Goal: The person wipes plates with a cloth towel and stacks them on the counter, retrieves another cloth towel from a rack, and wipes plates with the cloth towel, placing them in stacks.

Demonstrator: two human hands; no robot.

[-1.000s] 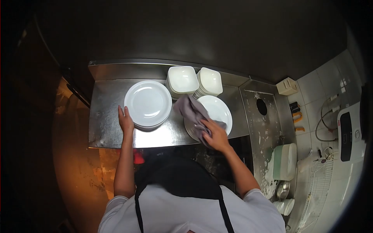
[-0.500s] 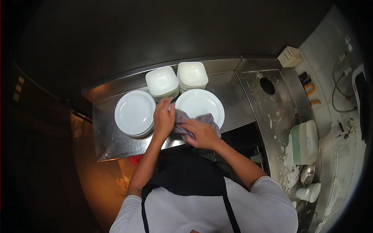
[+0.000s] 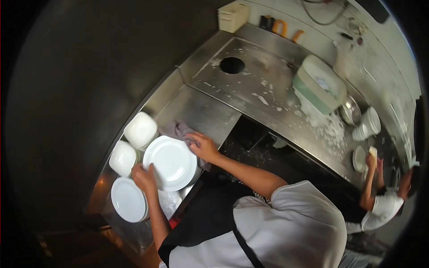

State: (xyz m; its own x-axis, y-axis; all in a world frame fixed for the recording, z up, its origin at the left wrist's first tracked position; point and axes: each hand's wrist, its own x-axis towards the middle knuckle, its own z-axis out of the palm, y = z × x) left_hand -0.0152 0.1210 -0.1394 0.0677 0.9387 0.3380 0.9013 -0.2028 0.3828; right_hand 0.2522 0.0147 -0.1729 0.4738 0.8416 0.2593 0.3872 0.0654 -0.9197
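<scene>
A round white plate (image 3: 173, 163) tops a stack on the steel counter. My left hand (image 3: 145, 177) grips its left rim, with the thumb over the edge and the other fingers partly hidden. At the opposite rim, my right hand (image 3: 203, 147) is closed on a crumpled grey-purple cloth (image 3: 176, 129), which drapes around the far and right sides of the stack. Another stack of round white plates (image 3: 128, 199) stands beside my left wrist. Two stacks of squarish white bowls, one bowl stack (image 3: 140, 128) and a second bowl stack (image 3: 123, 158), sit behind the plates.
A wet steel counter (image 3: 259, 96) with a round hole (image 3: 232, 65) runs to the right. On it stand a green-and-white tub (image 3: 317, 85), a metal bowl (image 3: 351, 110) and stacked white cups (image 3: 367, 124). A co-worker (image 3: 382, 205) handles dishes at far right.
The view has swung to the right, bringing the co-worker into sight. My left hand has gone from the cloth to the plate's left rim; the cloth has shifted to the plate's far and right sides.
</scene>
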